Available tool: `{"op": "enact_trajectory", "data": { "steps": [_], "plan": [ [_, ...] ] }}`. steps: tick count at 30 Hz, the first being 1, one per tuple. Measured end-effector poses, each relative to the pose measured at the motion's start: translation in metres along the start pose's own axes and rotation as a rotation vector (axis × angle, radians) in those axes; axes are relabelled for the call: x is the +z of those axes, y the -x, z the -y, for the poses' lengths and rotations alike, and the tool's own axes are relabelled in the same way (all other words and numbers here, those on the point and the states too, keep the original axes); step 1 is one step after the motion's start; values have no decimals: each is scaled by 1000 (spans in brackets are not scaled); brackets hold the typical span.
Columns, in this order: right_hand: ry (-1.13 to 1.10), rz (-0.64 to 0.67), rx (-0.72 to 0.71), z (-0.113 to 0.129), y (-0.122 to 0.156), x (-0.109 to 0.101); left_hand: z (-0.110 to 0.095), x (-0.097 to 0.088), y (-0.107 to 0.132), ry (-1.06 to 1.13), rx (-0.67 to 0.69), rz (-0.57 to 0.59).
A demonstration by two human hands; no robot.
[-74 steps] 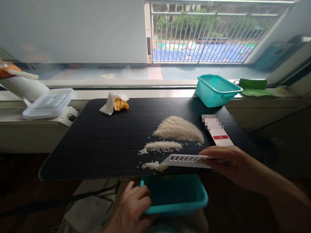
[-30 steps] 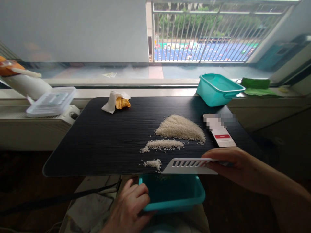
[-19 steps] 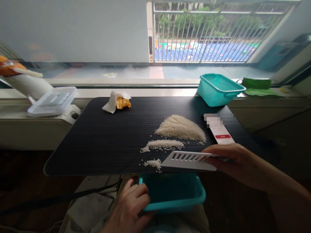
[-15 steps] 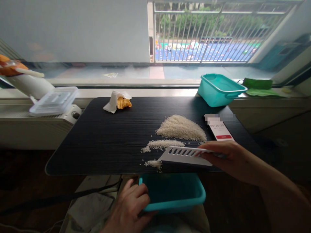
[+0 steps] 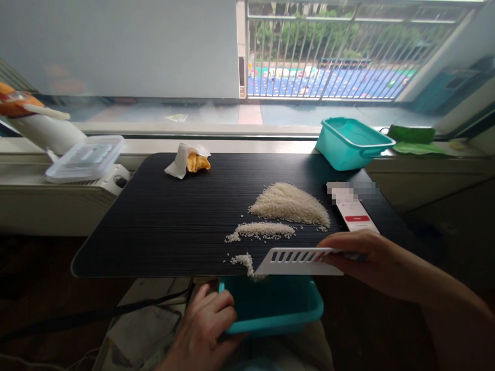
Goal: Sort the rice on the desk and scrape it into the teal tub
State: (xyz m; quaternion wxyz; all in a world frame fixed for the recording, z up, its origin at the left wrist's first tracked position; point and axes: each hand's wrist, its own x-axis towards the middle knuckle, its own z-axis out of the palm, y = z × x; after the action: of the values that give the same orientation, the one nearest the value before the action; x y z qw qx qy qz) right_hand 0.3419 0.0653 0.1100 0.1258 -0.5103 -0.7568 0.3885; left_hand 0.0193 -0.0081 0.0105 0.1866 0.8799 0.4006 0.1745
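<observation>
My right hand (image 5: 367, 260) grips a white slotted plastic knife (image 5: 299, 261) at the near edge of the black table (image 5: 162, 221). Its tip rests against a small clump of rice (image 5: 245, 263) at the table's rim. My left hand (image 5: 204, 330) is closed on the corner of a teal plastic tub (image 5: 276, 309) held just below that edge. A narrow row of rice (image 5: 261, 230) and a larger rice pile (image 5: 288, 203) lie farther back on the table.
A phone (image 5: 353, 208) lies right of the rice. A second teal tub (image 5: 350, 141) stands at the far right corner. A crumpled tissue with something orange (image 5: 189, 161) sits at the back. A clear plastic lid (image 5: 85, 157) rests on a white appliance at the left.
The knife went back onto the table behind the small clump, then drew toward the near edge, dragging the clump to the rim above the tub. My left hand stayed on the tub.
</observation>
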Motion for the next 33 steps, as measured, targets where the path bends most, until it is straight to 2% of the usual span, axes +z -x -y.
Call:
{"op": "enact_trajectory", "data": {
  "steps": [7, 18, 24, 33],
  "plan": [
    [-24, -59, -10, 0, 2, -1, -1, 0, 0, 11, 0, -24],
    [-13, -8, 21, 2, 1, -1, 0, 1, 1, 49, -6, -70],
    [-9, -71, -32, 4, -6, 0, -1, 0, 2, 53, -18, -63],
    [38, -1, -55, -1, -12, 4, 1, -4, 3, 46, -14, -27]
  ]
}}
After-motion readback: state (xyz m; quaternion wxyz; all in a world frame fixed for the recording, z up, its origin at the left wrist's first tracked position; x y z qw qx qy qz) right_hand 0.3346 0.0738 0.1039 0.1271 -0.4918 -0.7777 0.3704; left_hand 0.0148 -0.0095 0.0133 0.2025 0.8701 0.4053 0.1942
